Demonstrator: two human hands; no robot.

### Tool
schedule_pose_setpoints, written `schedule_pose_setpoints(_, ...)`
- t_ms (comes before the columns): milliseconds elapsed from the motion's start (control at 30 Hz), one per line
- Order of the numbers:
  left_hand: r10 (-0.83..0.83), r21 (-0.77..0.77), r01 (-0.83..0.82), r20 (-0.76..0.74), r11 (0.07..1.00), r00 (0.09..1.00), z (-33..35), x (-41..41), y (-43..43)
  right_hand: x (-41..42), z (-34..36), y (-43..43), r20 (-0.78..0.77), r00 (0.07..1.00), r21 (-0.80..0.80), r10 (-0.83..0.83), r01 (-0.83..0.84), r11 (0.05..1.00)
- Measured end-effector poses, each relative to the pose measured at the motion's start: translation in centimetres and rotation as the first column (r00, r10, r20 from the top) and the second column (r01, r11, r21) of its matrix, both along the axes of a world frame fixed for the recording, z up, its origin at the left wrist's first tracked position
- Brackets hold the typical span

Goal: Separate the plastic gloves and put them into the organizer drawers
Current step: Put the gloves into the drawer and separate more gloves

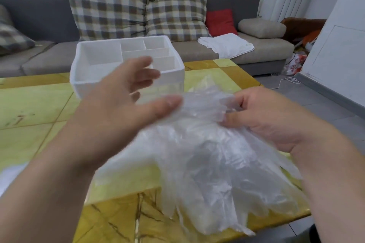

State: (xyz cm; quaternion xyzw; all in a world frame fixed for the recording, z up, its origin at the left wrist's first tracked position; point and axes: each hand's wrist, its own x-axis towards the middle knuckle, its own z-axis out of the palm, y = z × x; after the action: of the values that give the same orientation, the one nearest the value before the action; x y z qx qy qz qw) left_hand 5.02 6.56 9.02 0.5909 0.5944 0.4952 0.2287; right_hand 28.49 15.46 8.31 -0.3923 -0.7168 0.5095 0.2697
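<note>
While the right hand [266, 116] pinches gloves [207, 163], left hand [118, 104] screens the organizer [79, 59].

Left hand [122, 102] open, fingers spread, right hand [266, 118] pinching plastic gloves [207, 165]

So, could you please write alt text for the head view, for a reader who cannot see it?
A person's right hand pinches a bunch of clear plastic gloves over a yellow table, while the open left hand touches them. A white compartmented organizer stands behind.
</note>
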Motion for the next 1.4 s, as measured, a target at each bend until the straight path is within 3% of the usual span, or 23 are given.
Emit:
schedule_pose_setpoints(67,-0.060,-0.095,0.029,-0.334,0.995,0.941,0.6,0.8,-0.7,-1.0,0.4,-0.3,0.044,0.995,0.020,0.093,-0.094,0.995)
schedule_pose_setpoints(133,-0.078,-0.158,0.009,-0.437,0.987,0.896,0.6,1.1,-0.9,-1.5,0.5,-0.3,0.069,0.983,0.024,0.173,-0.175,0.984)
schedule_pose_setpoints(233,-0.164,-0.230,0.078,-0.387,0.970,0.907,0.7,0.9,-0.9,-2.2,0.5,-0.5,0.119,0.955,0.020,0.270,-0.274,0.961)
schedule_pose_setpoints(400,-0.160,-0.358,0.094,-0.160,0.929,0.974,0.9,0.2,-1.3,-2.5,0.8,-0.5,0.243,0.927,0.065,0.286,-0.310,0.948)
schedule_pose_setpoints(433,-0.159,-0.361,0.102,-0.133,0.927,0.978,0.9,0.2,-1.3,-2.7,1.1,-0.7,0.268,0.927,0.089,0.264,-0.296,0.951)
schedule_pose_setpoints(500,-0.099,-0.266,0.079,-0.062,0.961,0.993,0.8,0.3,-1.2,-3.1,1.8,-1.0,0.298,0.951,0.290,0.078,-0.168,0.942)
schedule_pose_setpoints(533,-0.033,-0.194,0.031,-0.008,0.981,0.999,0.8,0.4,-1.1,-3.1,2.3,-1.2,0.263,0.961,0.440,-0.086,-0.040,0.897)
schedule_pose_setpoints(600,0.099,-0.062,-0.092,0.118,0.994,0.988,0.7,0.6,-0.7,-2.8,3.6,-2.2,0.044,0.918,0.685,-0.393,0.258,0.681)
schedule_pose_setpoints(667,0.215,0.003,-0.224,0.262,0.975,0.941,0.2,0.4,0.0,-3.6,4.9,-4.0,-0.140,0.892,0.790,-0.430,0.362,0.495)
schedule_pose_setpoints(700,0.270,-0.002,-0.284,0.320,0.959,0.908,-0.3,0.2,0.4,-4.4,4.9,-4.6,-0.147,0.916,0.796,-0.373,0.333,0.505)
schedule_pose_setpoints(733,0.322,-0.019,-0.336,0.340,0.942,0.884,-0.9,-0.1,0.7,-5.4,4.3,-4.8,-0.101,0.947,0.769,-0.306,0.269,0.579)
schedule_pose_setpoints(800,0.429,-0.048,-0.433,0.272,0.900,0.861,-2.4,-0.7,1.1,-7.5,2.2,-4.4,0.159,0.957,0.667,-0.243,0.078,0.741)
schedule_pose_setpoints(867,0.516,-0.060,-0.514,0.166,0.856,0.840,-3.3,-1.3,1.2,-9.1,-0.5,-3.5,0.412,0.882,0.587,-0.229,-0.064,0.807)
schedule_pose_setpoints(933,0.567,-0.053,-0.564,0.093,0.824,0.819,-4.1,-2.2,1.3,-10.0,-2.5,-2.6,0.540,0.822,0.517,-0.181,-0.154,0.842)
schedule_pose_setpoints(1167,0.654,0.016,-0.666,-0.205,0.746,0.728,-4.2,-3.7,0.7,-11.8,-3.8,-1.6,0.611,0.787,0.515,-0.086,-0.313,0.798)
schedule_pose_setpoints(1400,0.569,-0.157,-0.688,-0.450,0.708,0.688,-5.1,-5.3,0.5,-12.2,-4.1,-0.5,0.679,0.734,0.389,0.030,-0.394,0.833)
